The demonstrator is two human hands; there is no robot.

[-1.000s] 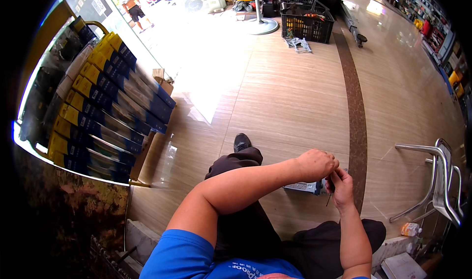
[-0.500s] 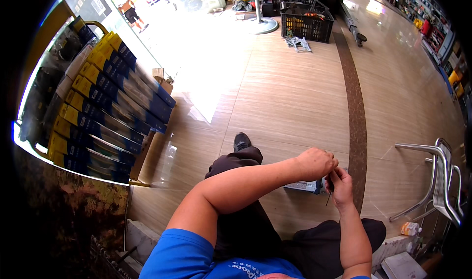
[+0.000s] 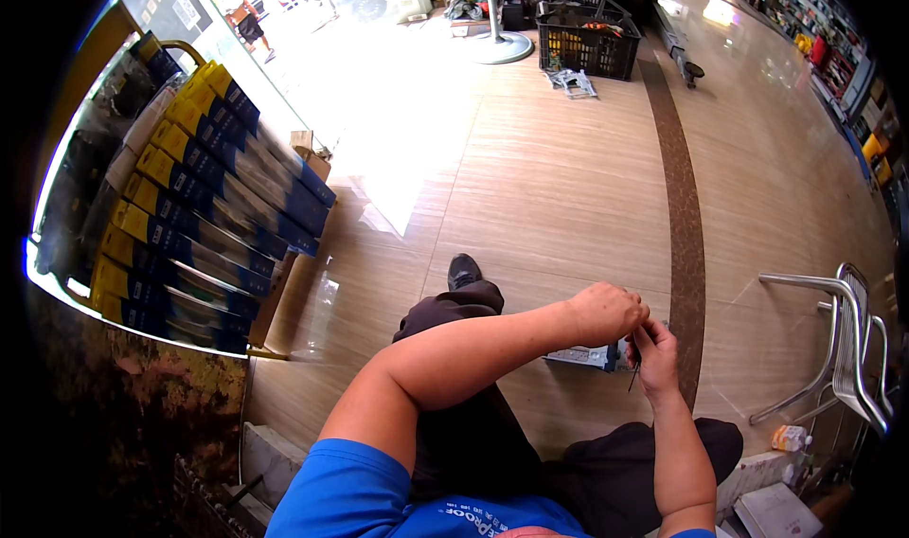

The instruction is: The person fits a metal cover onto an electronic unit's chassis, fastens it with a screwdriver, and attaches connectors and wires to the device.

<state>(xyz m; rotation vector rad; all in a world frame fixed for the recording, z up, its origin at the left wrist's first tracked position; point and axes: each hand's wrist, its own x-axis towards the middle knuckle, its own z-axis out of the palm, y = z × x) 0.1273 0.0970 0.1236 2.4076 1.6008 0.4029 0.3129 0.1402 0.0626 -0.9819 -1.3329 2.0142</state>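
My left hand (image 3: pixel 609 313) is closed, reaching across from the left with its fingertips against those of my right hand. Whatever it may hold is hidden. My right hand (image 3: pixel 659 360) is closed too, with its fingers pinched around a thin dark rod-like piece (image 3: pixel 633 379) whose narrow end points down below the fingers. Its exact kind is too small to make out. Beneath and behind both hands, a boxy object (image 3: pixel 582 356) with a pale top and dark blue side lies on the floor, partly covered by my left forearm.
A rack (image 3: pixel 189 188) of blue and yellow packages stands left. On the right is a metal chair (image 3: pixel 843 339), with a small bottle (image 3: pixel 791 438) nearby. Black crates (image 3: pixel 587 50), a round pole base (image 3: pixel 502 48) and grey metal pieces (image 3: pixel 571 83) occupy the far floor.
My hands keep nearly the same closed pose, fingertips together. The view has shifted slightly. Outside the doorway, a second person has come into sight and the first has moved a little.
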